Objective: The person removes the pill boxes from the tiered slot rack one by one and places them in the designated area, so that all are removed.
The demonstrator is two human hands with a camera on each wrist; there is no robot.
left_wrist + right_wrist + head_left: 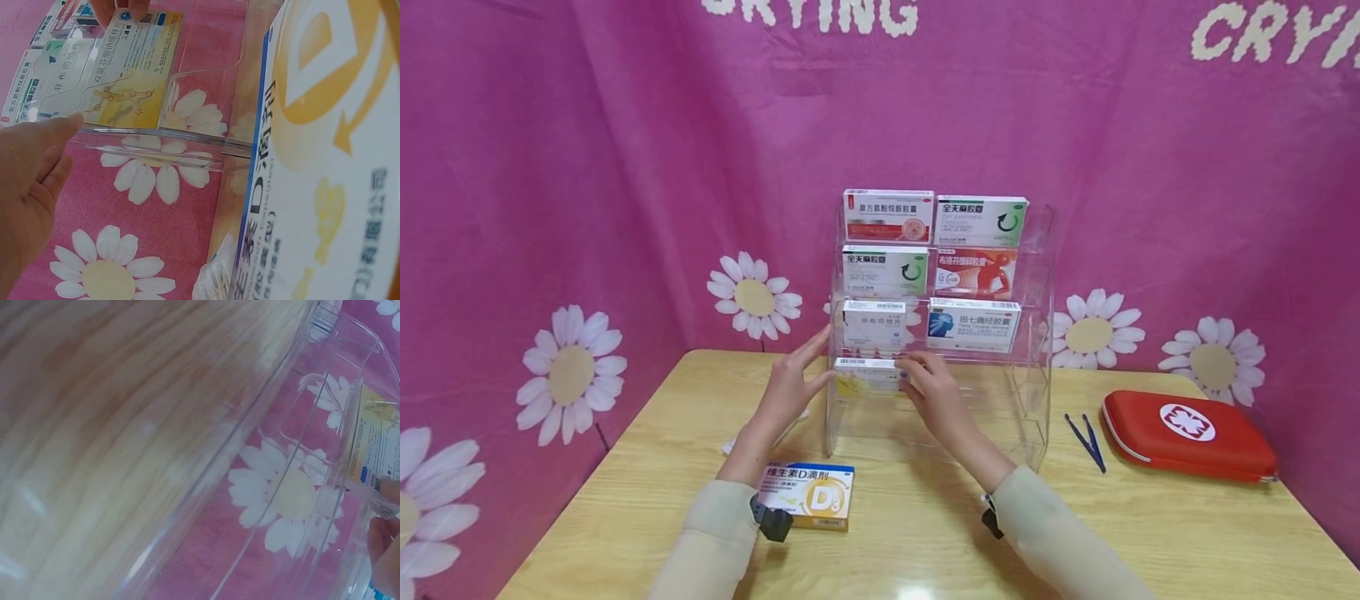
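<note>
A white and yellow medicine box [862,384] sits at the left of a low tier on the clear display rack [1033,400]. My right hand [938,398] pinches its right end; in the left wrist view the fingertips [139,9] grip the box's edge. My left hand [786,385] is at the rack's left side, and in the left wrist view its extended finger reaches the rack beside the box's lower corner. A white medicine box [874,326] stands one tier up, with another blue and white box [973,326] to its right.
Upper tiers hold several more medicine boxes, including a red one [976,273]. A vitamin D box [820,496] lies on the table near my left forearm. To the right are blue tweezers [1086,443] and a red first-aid case [1187,437]. A white bundle [215,278] lies left of the rack.
</note>
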